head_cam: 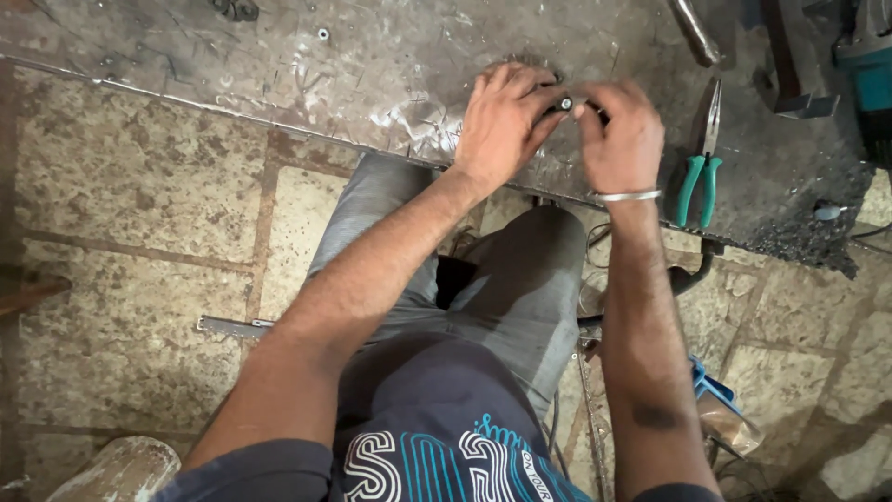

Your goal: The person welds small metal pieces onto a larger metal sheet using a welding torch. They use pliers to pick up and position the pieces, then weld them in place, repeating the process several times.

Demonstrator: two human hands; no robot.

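Small dark cylindrical part [563,104] located upper centre-right of frame, just above the scarred steel worktop [279,84], pinched between both hands. Appears metallic with a lighter end face; exact type cannot be told, too small and mostly covered.

Left hand [506,116] placed palm-down over the part from the left, fingers curled together, thumb and forefinger tips closed on its left end. Right hand [621,130] meeting it from the right, fingers bunched, tips clamped on the right end. Silver bangle [628,196] noted on the right wrist. Both wrists set low near the plate, by the look of it; firm contact cannot be confirmed.

Handling judgement: stiff, hard, light for its size; no fragility expected. Likely greasy or dusty given the state of the bench, so prone to slipping or rolling if released on the flat plate. Best held by fingertip pinch across the round body or at the two ends, as at present; no room for a full grip.

Surroundings: green-handled pliers [701,177] lying right of the right hand, jaws pointing toward the upper edge, apart from both hands. Steel rod [695,33] at upper right. Teal power tool [869,79] at far right edge, partly cut off. Metal filings [790,237] heaped at the plate's right corner. Small nuts or washers [237,9] at top left. Stone-tiled floor [121,186] below, flat metal strip [232,326] lying on it at left centre.
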